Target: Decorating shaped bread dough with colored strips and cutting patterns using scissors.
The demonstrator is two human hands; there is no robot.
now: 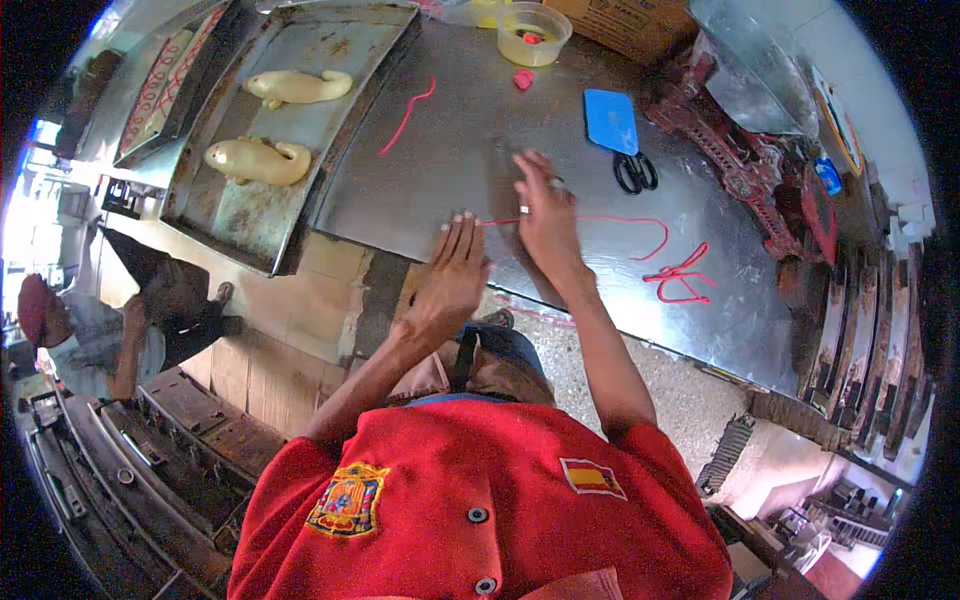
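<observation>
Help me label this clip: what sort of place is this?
Probably a small bakery workshop: shaped dough pieces lie on a worn baking tray, and both hands roll a thin red dough strand on a metal worktable.

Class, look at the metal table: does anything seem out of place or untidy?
Mostly orderly. One small red dough lump lies alone near the bowl, apart from the red strip under both hands, left and right.

Both forearms are stretched forward. The left hand (455, 262) is laid flat, fingers together and straight. The right hand (547, 212) is held palm down just beside it, fingers spread.
</observation>
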